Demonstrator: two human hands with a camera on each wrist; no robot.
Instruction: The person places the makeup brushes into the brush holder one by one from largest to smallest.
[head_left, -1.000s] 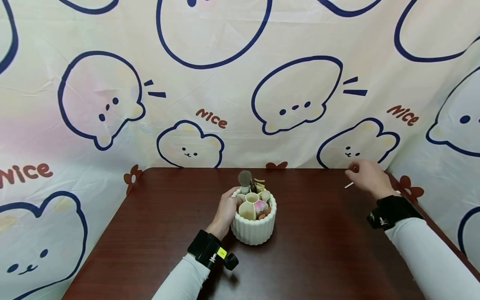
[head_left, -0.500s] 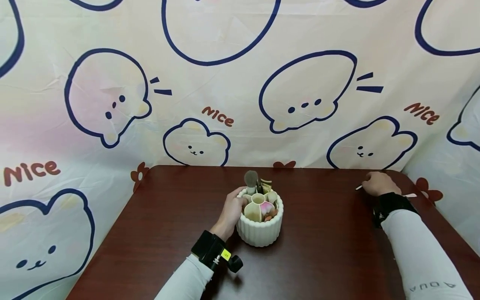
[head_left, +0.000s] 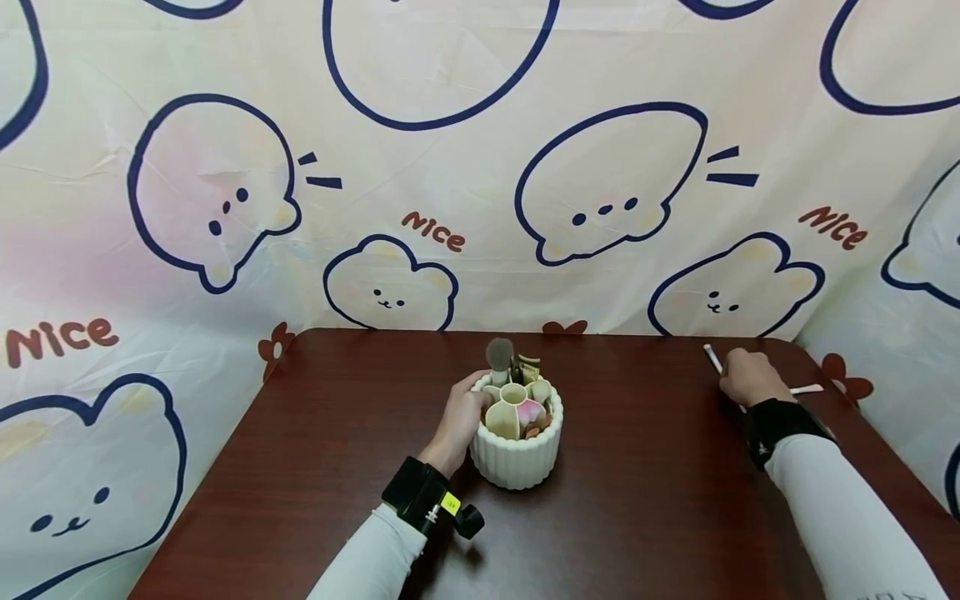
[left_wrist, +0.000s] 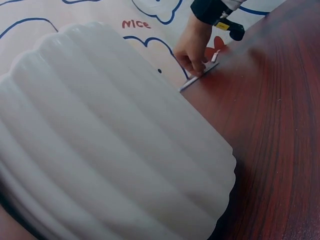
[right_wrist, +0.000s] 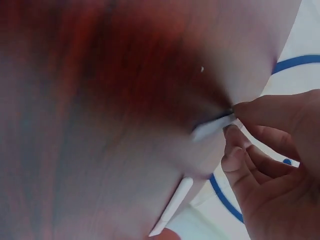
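Note:
My left hand [head_left: 459, 421] grips a ribbed white pot [head_left: 517, 462] at its left side, thumb over the rim. Inside is a petal-shaped divider [head_left: 513, 395], with a round-headed makeup brush [head_left: 499, 357] and several small items among its compartments. Toward the far right of the table, my right hand [head_left: 750, 379] pinches a slim white stick [right_wrist: 212, 128] between thumb and fingertip, low over the tabletop. One end of that stick points away to the upper left in the head view. Just right of this hand lies a second slim white stick [right_wrist: 172, 205], one end cut slanted.
The dark wooden table [head_left: 360, 500] ends at a back edge against a cream cloth backdrop [head_left: 480, 208] printed with cartoon bears. A side cloth meets the table's right edge near the second stick. The pot stands near the table's middle.
My right hand has come down onto the white stick and taken hold of it; the stick has swung so its end points farther back. My left hand stays on the pot.

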